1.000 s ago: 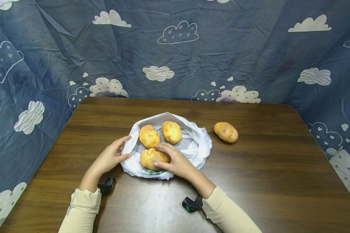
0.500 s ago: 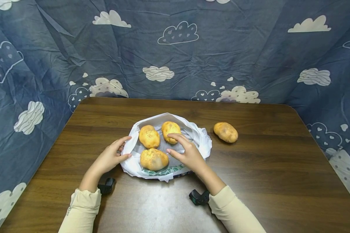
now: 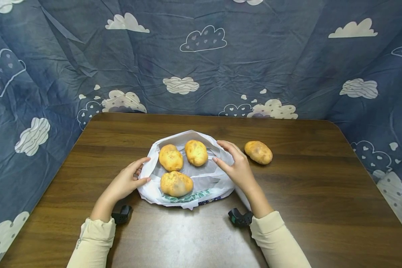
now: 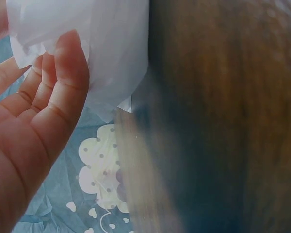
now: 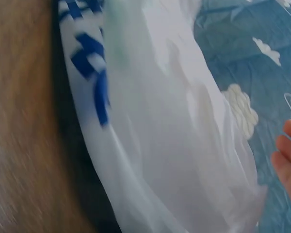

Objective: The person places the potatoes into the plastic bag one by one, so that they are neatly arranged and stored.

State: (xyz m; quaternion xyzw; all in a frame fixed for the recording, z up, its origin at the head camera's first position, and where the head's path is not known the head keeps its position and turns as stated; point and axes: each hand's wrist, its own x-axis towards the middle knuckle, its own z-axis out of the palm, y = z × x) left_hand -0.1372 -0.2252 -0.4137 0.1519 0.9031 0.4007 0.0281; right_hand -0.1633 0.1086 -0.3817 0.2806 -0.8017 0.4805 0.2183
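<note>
A white plastic bag lies spread on the table, its mouth facing up. Inside it are three potatoes: one at back left, one at back right and one in front. My left hand grips the bag's left rim; in the left wrist view, some fingers curl against the white plastic. At the right rim is my right hand, fingers spread with nothing between them. In the right wrist view its fingers appear apart from the bag.
Another potato lies on the brown wooden table, just right of the bag, close behind my right hand. Beyond the table's back edge hangs a blue cloth printed with clouds.
My right hand has let go of the front potato and moved right and back to the bag's right rim. The left hand has stayed put. The potatoes have hardly shifted.
</note>
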